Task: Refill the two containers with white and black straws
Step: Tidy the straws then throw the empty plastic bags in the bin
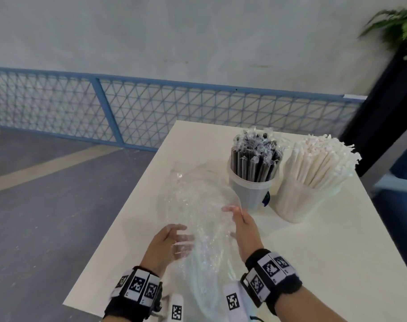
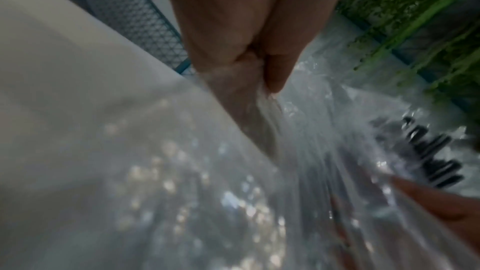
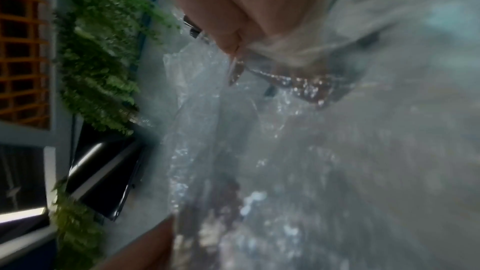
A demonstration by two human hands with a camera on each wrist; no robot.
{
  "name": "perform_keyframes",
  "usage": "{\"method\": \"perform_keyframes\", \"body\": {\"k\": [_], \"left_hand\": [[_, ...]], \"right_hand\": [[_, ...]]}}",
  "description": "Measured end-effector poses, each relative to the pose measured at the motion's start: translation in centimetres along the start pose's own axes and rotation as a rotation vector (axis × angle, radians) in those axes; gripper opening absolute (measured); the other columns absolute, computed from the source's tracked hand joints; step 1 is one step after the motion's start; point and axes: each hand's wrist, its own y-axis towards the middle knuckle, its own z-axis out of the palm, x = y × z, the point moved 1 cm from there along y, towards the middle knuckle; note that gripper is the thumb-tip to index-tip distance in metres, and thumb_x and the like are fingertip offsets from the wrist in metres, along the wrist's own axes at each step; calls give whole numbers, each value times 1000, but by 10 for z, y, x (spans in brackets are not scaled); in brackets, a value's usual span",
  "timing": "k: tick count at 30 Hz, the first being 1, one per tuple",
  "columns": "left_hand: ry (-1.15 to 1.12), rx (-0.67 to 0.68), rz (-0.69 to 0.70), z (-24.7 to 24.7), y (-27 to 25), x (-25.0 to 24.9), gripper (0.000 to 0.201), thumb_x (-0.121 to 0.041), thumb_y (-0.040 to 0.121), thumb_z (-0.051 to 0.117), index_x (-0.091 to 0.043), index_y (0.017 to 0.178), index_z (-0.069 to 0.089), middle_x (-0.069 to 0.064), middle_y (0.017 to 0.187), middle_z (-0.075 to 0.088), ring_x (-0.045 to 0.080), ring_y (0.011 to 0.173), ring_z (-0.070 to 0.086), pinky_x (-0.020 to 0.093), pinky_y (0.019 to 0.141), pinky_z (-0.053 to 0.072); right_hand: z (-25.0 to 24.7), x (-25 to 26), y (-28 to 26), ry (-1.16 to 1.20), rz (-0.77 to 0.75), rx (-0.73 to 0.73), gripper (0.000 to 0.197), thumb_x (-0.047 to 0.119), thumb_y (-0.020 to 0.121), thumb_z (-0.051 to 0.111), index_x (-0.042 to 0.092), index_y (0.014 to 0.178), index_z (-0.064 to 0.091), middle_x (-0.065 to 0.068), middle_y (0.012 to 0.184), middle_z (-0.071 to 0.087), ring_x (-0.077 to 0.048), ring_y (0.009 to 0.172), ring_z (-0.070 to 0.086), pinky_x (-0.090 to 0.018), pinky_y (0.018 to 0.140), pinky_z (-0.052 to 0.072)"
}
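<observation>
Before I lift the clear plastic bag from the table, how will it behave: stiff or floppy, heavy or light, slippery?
Probably floppy: the clear plastic bag is crumpled and sags between the left hand and right hand. Likely very light, since it seems empty. Its glossy film may slip.

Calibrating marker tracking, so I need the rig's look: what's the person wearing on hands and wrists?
Both hands are bare: left hand and right hand, no gloves, no sleeves in view. Each wrist carries a black fabric band, left wristband and right wristband, ringed with white square tiles printed with black fiducial markers. A white marker tab sticks out below each band.
</observation>
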Motion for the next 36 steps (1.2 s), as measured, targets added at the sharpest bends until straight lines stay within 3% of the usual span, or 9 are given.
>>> {"method": "perform_keyframes", "body": {"k": [5,8,13,19,23,26,29,33,36], "left_hand": [[42,138,-7,-4,-1,-5,58,-63,76,55,-21,115,53,11,112,67,31,100,67,44,84,54],[240,157,40,-13,0,-13,64,-42,60,82,-26,113,50,10,116,63,20,89,69,29,66,55],[105,174,28,-38,10,-27,51,-11,73,74,-17,119,51,13,103,72,17,64,63,25,55,52],[-6,278,-11,-56,23,-23,54,6,84,56,-33,121,49,13,111,69,11,47,50,18,45,45],[-162,196,-26,-60,33,-16,49,20,82,41,-19,104,60,9,110,69,8,47,48,14,49,46],[-117,128,-50,-55,33,-18,34,12,82,45,-14,80,67,9,84,67,15,63,53,17,52,47],[-136,121,-128,-54,35,-22,32,1,91,35,-10,79,63,5,69,66,22,71,55,28,65,46],[-98,239,-272,-56,41,-20,17,-28,86,52,-17,85,64,7,84,56,25,61,55,25,48,45],[167,367,-80,-45,39,-22,21,-17,65,74,-14,81,61,4,78,51,11,53,48,18,45,40]], "right_hand": [[29,-7,-3,55,84,-52,36,26,101,31,18,91,64,7,110,61,-16,111,52,-36,102,34],[41,-8,-6,133,174,8,23,29,98,39,21,113,54,4,118,54,-22,109,56,-41,91,44],[28,-4,2,-55,223,192,53,20,85,65,23,132,41,-6,113,54,-15,79,58,-26,70,47],[26,-5,3,145,262,327,39,-9,86,50,15,115,60,-3,83,50,-9,59,44,-18,54,42],[32,-10,0,201,285,278,30,-16,86,42,5,96,61,4,66,52,-6,48,42,-16,47,42],[33,-18,0,219,322,194,29,-14,87,38,4,75,58,0,58,54,-11,51,46,-19,49,44],[28,-23,-1,137,270,120,49,-18,85,36,15,66,66,2,61,61,-16,59,53,-28,63,40],[15,-7,-11,51,118,76,49,-24,80,37,15,57,57,-1,63,50,-9,54,53,-18,54,40],[4,3,-14,95,101,13,31,-8,89,41,12,75,60,-6,81,58,-7,67,61,-17,60,46]]}}
